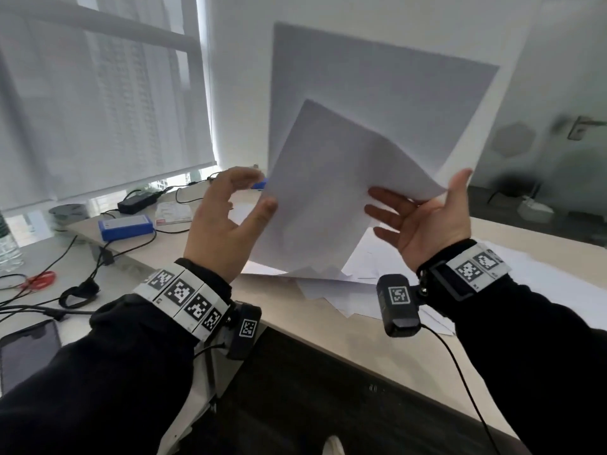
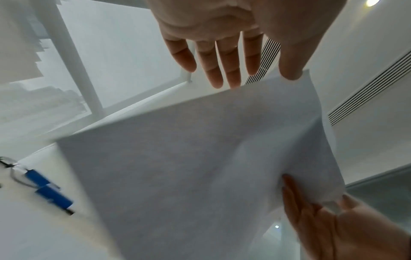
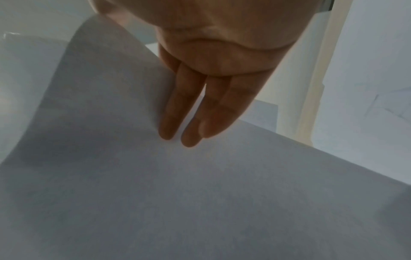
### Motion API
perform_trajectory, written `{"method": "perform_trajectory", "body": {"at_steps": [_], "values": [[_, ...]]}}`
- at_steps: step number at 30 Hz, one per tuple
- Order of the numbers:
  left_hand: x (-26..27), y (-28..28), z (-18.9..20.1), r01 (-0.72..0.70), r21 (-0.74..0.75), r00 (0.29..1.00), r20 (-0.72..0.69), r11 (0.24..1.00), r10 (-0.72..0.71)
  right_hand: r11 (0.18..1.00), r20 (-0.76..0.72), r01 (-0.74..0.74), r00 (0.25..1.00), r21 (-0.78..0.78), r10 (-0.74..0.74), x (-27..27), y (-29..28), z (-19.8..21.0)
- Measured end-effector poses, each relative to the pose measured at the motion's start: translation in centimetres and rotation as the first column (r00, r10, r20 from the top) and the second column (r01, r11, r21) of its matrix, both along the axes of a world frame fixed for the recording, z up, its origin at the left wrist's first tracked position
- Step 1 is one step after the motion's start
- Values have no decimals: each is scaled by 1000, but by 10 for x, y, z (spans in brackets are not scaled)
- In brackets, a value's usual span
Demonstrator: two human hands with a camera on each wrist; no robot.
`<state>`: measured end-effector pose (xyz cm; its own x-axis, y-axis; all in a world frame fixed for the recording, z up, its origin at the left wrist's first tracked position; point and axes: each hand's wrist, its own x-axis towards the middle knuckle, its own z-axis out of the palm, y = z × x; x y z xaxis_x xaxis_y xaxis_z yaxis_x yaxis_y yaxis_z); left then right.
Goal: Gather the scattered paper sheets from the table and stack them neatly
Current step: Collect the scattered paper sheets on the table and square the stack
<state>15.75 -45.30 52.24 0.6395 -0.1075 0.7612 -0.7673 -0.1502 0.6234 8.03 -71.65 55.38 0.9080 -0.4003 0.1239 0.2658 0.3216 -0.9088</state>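
Observation:
Several white paper sheets (image 1: 328, 192) stand upright above the beige table (image 1: 295, 326), their lower edges near the tabletop, with larger sheets (image 1: 394, 93) fanned behind the front one. My right hand (image 1: 418, 195) holds the front sheet's right corner, straight fingers (image 3: 189, 123) on its face and the thumb behind. My left hand (image 1: 259, 192) is spread at the left edge; only its thumb tip touches the paper (image 2: 189, 167). More loose sheets (image 1: 361, 287) lie scattered on the table beneath and to the right.
Left of the sheets lie a blue box (image 1: 126, 226), a black power adapter (image 1: 136, 201), tangled cables (image 1: 75, 297), a red item (image 1: 39, 279) and a phone (image 1: 29, 349). Blue markers (image 2: 48, 191) lie behind the sheets. The table's front edge runs diagonally below my wrists.

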Motion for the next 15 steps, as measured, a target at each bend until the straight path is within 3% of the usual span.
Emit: {"method": "perform_trajectory", "body": {"at_steps": [3,6,10,15], "values": [[10,-5,-25,-26,128,994,-103,991,39,993,51,97,994,64,-100,-7,-20,5],[20,-13,-60,-19,389,963,-242,921,122,979,75,153,984,137,-165,-14,-39,4],[28,-25,-104,96,713,908,-350,694,233,960,-11,247,969,130,-248,-16,-56,-12],[25,-44,-120,179,895,905,-313,409,288,940,-306,341,892,-24,-332,-12,-66,-53]]}}
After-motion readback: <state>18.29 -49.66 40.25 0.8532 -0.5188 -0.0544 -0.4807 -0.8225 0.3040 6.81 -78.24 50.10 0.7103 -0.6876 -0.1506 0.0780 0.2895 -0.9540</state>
